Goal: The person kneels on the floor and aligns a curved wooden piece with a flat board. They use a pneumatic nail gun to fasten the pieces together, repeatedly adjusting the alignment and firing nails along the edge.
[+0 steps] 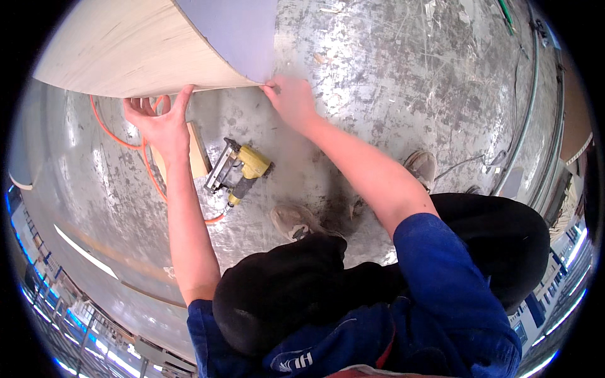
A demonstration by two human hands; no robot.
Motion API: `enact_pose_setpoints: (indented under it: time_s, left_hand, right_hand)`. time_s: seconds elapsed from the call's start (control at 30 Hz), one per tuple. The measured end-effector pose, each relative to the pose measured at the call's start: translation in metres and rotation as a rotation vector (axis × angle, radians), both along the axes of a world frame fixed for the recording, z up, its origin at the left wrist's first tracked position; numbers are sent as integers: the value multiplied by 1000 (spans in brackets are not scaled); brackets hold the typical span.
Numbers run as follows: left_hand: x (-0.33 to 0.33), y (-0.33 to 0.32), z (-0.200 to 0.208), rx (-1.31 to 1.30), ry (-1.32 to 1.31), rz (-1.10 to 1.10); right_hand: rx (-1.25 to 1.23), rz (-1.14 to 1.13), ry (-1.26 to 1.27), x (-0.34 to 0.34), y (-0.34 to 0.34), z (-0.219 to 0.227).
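A large pale plywood panel [132, 47] reaches in from the top left, with a grey-blue sheet [236, 31] along its right side. My left hand [162, 126] grips the panel's near edge, thumb on the wood face and the other fingers bent at the edge. At the panel's right corner, my right hand [293, 104] pinches the edge between thumb and fingers; it is slightly blurred. Between my forearms a yellow and black pneumatic nail gun [253, 164] lies on the floor, touched by neither hand.
An orange air hose [151, 170] curls from the nail gun past my left wrist. A small wooden board [197, 151] lies beside the gun. My shoes [293, 220] stand on the scuffed grey floor [378, 82]. Cables or pipes [532, 107] run along the right.
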State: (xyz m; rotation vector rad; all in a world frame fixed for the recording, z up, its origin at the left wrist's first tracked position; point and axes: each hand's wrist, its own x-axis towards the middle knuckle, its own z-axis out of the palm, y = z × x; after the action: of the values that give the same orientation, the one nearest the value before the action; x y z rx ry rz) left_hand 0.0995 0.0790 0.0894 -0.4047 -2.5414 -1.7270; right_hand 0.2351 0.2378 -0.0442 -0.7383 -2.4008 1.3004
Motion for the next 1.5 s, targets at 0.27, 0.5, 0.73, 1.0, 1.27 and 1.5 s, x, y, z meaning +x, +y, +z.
enact_pose_setpoints:
  time_s: [0.27,0.5,0.73,1.0,1.27,1.5]
  left_hand:
    - [-1,-3,-1,-5,31,8]
    - [-5,-6,-5,39,-18,-5]
    - [-3,-2,-2,35,-32,-11]
    - [-3,-4,-2,44,-36,-10]
    - [-5,-1,-2,84,-21,-22]
    - [0,1,0,7,12,3]
  right_hand:
    - [-50,-198,590,-15,-29,107]
    - [-125,-226,560,-15,-35,113]
    - [-169,-295,624,-17,-36,112]
    - [-149,-244,502,-5,-29,77]
    - [-300,-104,114,3,-20,9]
    - [-248,-196,254,-10,-22,31]
